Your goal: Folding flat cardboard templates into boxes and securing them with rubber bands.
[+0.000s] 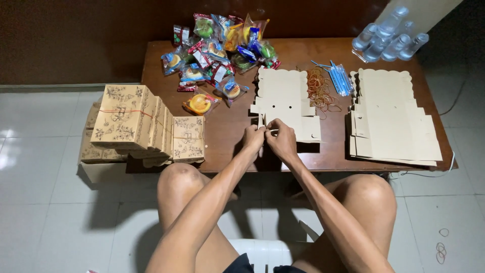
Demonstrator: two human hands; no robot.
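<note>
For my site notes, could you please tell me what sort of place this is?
Probably a home used for packing snack boxes: a low wooden table on a tiled floor, flat cardboard boxes, folded boxes and wrapped snacks.

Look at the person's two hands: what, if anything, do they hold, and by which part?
Both the left hand and right hand pinch the flat cardboard box blank at its near-left corner flap, on the wooden table.

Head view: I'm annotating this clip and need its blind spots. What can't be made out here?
- Head view: what the left hand and right hand pinch; the fingers hide it, and it is too small.
- Flat card blank: near corner covered by the hands.
- Water bottles: blurred.
- Snack packets: contents too small.
</note>
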